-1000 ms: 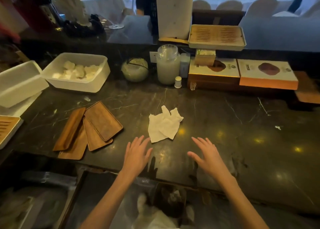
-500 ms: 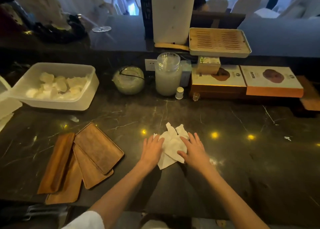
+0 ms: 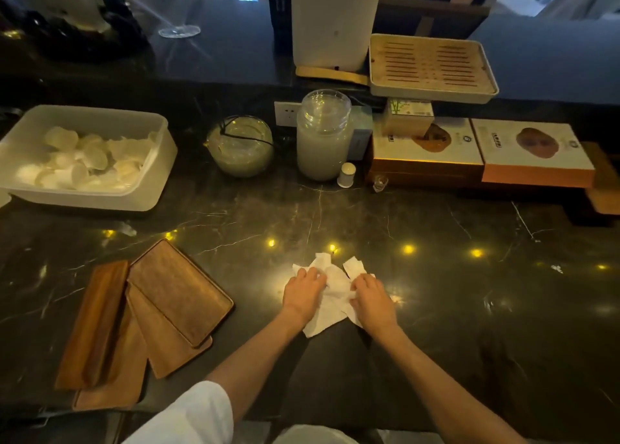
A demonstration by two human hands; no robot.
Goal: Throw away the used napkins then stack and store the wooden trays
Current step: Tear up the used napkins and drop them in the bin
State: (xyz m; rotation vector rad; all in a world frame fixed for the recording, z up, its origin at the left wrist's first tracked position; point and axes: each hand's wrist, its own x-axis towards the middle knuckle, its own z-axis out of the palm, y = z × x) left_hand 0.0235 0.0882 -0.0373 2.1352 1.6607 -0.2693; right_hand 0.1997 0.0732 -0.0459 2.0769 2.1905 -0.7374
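A crumpled white napkin [image 3: 335, 289] lies on the dark marble counter [image 3: 453, 275] in front of me. My left hand [image 3: 302, 292] presses on its left side with fingers curled into the paper. My right hand [image 3: 372, 301] grips its right side the same way. Both hands bunch the napkin between them. Several flat wooden trays [image 3: 177, 289] lie in a loose, overlapping pile on the counter to the left, a little apart from my left hand.
A white plastic tub [image 3: 157, 161] of pale pieces stands at the back left. Behind the napkin are a glass bowl [image 3: 240, 146], a lidded glass jar [image 3: 323, 134], a small white bottle [image 3: 346, 175], boxed goods [image 3: 533, 155] and a slatted tea tray [image 3: 432, 66].
Both hands moved forward from the counter's near edge onto the napkin, then curled their fingers and drew the paper together. The trays have not moved.
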